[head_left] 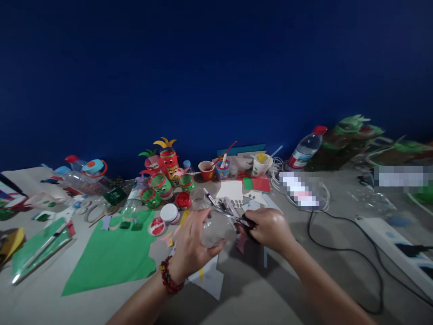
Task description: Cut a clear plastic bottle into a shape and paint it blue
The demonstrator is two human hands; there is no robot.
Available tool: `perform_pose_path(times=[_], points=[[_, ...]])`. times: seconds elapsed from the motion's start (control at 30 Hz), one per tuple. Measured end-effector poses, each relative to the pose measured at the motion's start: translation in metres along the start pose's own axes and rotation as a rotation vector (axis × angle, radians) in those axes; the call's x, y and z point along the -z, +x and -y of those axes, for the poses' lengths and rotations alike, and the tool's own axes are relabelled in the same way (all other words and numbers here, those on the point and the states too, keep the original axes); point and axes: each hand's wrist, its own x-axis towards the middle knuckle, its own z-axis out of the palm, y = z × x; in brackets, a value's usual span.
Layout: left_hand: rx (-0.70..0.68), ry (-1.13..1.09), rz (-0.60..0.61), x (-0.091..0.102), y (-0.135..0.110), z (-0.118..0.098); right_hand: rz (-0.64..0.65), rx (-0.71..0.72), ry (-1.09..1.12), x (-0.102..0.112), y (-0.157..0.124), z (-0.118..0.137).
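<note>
left hand (191,246), with a bracelet of dark red beads (169,277) at the wrist, is curled around a clear round plastic bottle piece (216,232) and holds it from the left side, thumb below. right hand (270,230) is closed on the black handles of a pair of silver-bladed scissors (233,218). the blades point to the left and reach the upper edge of the plastic piece. if they are open or closed there, i cannot tell.

the plastic piece is transparent and a little shiny, so the things behind it show through. it is held just above the grey counter (270,298), between both hands, over a white paper scrap (209,277).

a large green paper sheet (111,253) with a cut-out edge lies on the counter, left of the left hand. behind it stand a white round jar lid (169,212) and a group of red and green painted bottle figures (165,174) with faces and paper leaves. further back are small paper cups (206,170) with brushes. a plastic water bottle with red cap (306,149) leans at the back right. a black cable (341,250) runs near a white power strip (395,246) on the right. a dark blue wall (216,67) fills the upper part of the view.
</note>
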Motion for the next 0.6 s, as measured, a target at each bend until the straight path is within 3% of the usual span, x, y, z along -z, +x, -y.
perform_pose_path(times=[0.27, 0.6], points=[[0.035, -0.055, 0.064, 0.007, 0.004, -0.003, -0.039, 0.073, -0.020, 0.002, -0.001, -0.007], [0.034, -0.077, 0.146, 0.012, 0.005, -0.006, 0.012, 0.050, -0.012, 0.006, -0.001, -0.001]])
